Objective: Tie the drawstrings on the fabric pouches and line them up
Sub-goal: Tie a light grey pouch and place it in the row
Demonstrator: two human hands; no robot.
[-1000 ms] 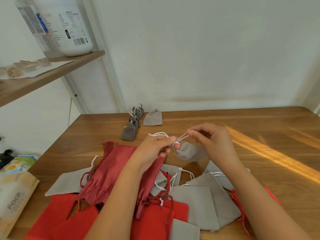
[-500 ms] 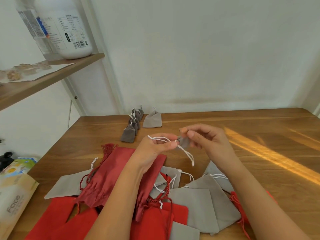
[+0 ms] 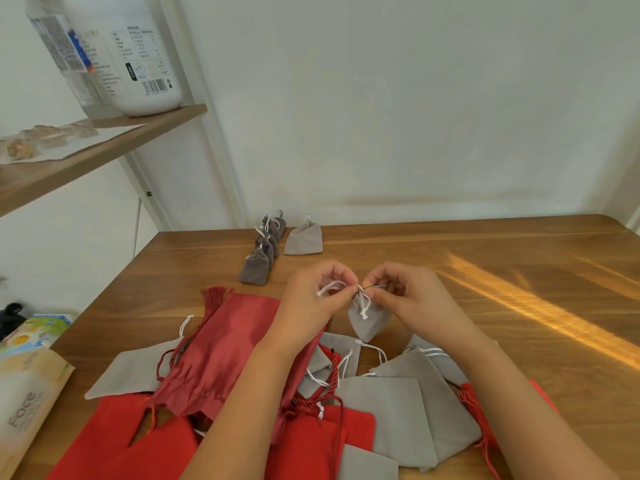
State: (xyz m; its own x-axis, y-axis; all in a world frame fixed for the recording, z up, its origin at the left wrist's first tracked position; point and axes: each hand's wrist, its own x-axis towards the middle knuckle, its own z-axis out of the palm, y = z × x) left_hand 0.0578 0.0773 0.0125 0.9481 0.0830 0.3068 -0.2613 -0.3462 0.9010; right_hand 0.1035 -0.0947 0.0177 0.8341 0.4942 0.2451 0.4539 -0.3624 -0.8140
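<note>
Both hands meet above the middle of the worktop. The left hand has its fingers curled and pinches a loop of white drawstring. The right hand, just beside it at 3 o'clock, pinches the cord at the gathered neck of a small grey pouch. This pouch hangs between the two hands, tip down, with a knotted cord end lying against its front. Whether its lower tip touches the worktop cannot be told. At 11 o'clock from the hands, near the far edge, small dark grey pouches with closed necks stand in a row running away toward the wall. A larger pale grey pouch stands upright just beside that row at its 3 o'clock. At 6 o'clock from the hands, under the forearms, flat pouches lie overlapping: a dark red pouch with a tassel, bright red pouches and flat grey pouches with loose white cords. At 9 o'clock, off the worktop's edge, is a tan packet. At 10 o'clock a wooden shelf carries a white bottle.
</note>
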